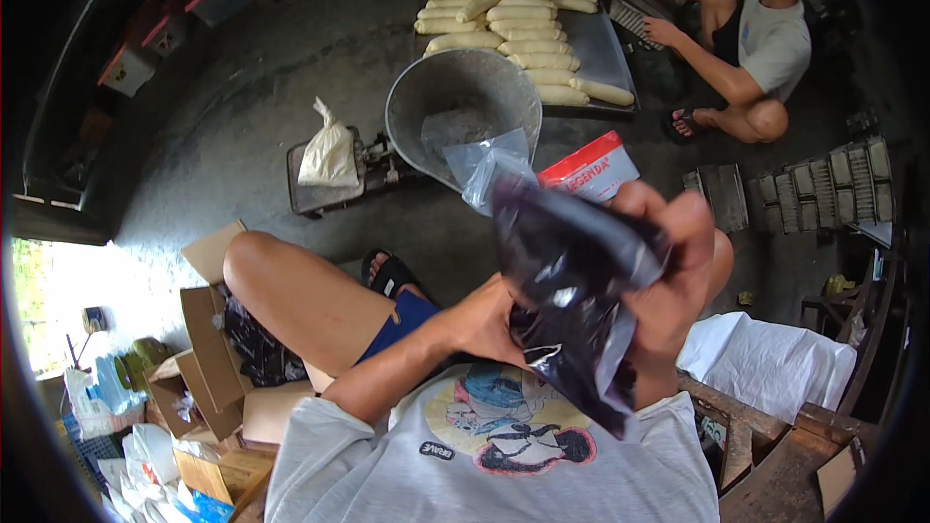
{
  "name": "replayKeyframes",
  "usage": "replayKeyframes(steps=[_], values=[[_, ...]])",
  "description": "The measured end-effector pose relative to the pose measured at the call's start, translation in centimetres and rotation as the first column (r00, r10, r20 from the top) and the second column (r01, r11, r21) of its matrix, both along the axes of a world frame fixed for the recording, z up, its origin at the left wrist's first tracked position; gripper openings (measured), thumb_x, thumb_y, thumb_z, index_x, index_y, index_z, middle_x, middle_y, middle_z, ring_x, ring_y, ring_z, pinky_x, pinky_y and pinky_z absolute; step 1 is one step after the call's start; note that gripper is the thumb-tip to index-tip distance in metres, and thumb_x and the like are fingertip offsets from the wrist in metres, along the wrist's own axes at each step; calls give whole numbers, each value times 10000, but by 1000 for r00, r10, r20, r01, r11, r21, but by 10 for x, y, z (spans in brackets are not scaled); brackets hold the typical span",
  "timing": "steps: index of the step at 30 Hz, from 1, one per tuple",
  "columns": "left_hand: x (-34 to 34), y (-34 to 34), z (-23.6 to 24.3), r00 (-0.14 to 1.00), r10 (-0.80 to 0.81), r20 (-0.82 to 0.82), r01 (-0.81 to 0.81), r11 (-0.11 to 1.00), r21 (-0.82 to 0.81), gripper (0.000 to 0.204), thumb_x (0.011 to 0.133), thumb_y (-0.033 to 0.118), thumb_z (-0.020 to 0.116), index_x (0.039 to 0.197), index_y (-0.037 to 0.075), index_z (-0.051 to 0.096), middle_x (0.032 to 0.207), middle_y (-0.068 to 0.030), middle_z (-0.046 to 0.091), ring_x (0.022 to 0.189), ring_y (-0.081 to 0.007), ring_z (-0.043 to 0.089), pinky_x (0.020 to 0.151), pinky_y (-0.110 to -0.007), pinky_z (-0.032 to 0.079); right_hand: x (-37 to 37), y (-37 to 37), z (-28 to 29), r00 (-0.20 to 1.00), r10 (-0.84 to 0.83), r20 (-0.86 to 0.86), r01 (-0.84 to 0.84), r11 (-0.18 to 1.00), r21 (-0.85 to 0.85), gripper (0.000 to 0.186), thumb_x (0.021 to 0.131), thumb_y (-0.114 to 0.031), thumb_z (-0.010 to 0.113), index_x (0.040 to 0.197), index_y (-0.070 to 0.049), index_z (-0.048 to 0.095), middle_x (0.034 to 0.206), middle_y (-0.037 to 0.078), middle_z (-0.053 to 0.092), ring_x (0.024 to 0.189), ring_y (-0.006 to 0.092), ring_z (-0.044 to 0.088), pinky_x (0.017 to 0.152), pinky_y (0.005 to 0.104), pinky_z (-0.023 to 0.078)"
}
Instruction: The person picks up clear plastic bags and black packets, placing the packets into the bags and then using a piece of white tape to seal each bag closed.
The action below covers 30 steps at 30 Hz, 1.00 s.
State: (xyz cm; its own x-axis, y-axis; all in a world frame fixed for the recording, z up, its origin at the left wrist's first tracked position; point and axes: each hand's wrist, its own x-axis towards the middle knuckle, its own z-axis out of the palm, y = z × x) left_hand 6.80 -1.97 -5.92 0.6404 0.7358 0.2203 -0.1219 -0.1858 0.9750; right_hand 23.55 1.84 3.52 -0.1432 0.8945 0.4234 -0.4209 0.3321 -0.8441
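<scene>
- Head view: you've got the clear plastic bag of dark filling up close to your chest, raised above your bent knee, likely so the weight sags to the bottom corner.
- Your right hand is curled shut over the bag's top edge, fingers wrapped down its front, wrist cocked inward.
- Your left hand closes on the bag's lower side from behind, forearm crossing your shirt; its fingers are mostly hidden.
- Beyond the bag, on the floor: a metal bowl on a scale, a tray of pale dough logs, and another person's hands at a rack.
</scene>
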Motion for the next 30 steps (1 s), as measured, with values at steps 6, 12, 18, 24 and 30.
replayKeyframes(steps=[6, 12, 18, 24, 30], values=[[-7, -31, 43, 961, 274, -42, -276, 929, -246, 196, 695, 6, 746, 880, -2, 681, 793, -82, 703, 720, -109, 646, 703, -288, 515, 32, 11, 7, 999, 0, -43, -13, 955, -296, 293, 841, -46, 688, 1047, -49, 480, 1054, 41, 581, 962, 107, 547, 886, 256, 414], [-36, -32, 80, 845, 495, -203, -526, 839, -143, 161, 704, -22, 720, 857, -7, 671, 727, -62, 665, 648, -97, 608, 609, -271, 487, 26, -12, -50, 919, 378, -108, -380, 783, -493, 1040, 787, -210, 803, 1520, 15, 100, 1430, 127, 388, 1354, 207, 345, 1115, 350, 292], [-53, -40, 114, 788, 570, -232, -582, 813, 18, 188, 705, -27, 703, 888, -5, 670, 745, -76, 679, 663, -121, 642, 616, -278, 501, -17, -36, -89, 708, 697, -114, -602, 511, -614, 1112, 683, -247, 899, 1484, 54, 188, 1432, 131, 399, 1343, 204, 369, 1133, 357, 278], [-55, -49, 119, 764, 583, -277, -640, 739, -211, 384, 684, -71, 628, 1065, -38, 588, 927, -123, 656, 887, -160, 624, 809, -298, 488, -3, -52, -87, 749, 600, 282, -333, 708, -623, 1016, 608, -234, 939, 1362, 119, 357, 1254, 181, 572, 1161, 217, 552, 1021, 342, 419], [-54, -55, 124, 848, 488, -206, -528, 748, -403, 489, 702, -75, 606, 1184, -49, 524, 1094, -107, 606, 985, -144, 565, 873, -284, 454, 22, -8, -60, 562, 691, 454, -247, 664, -706, 599, 610, -187, 927, 1053, 67, 614, 920, 72, 695, 835, 141, 647, 782, 288, 516]])
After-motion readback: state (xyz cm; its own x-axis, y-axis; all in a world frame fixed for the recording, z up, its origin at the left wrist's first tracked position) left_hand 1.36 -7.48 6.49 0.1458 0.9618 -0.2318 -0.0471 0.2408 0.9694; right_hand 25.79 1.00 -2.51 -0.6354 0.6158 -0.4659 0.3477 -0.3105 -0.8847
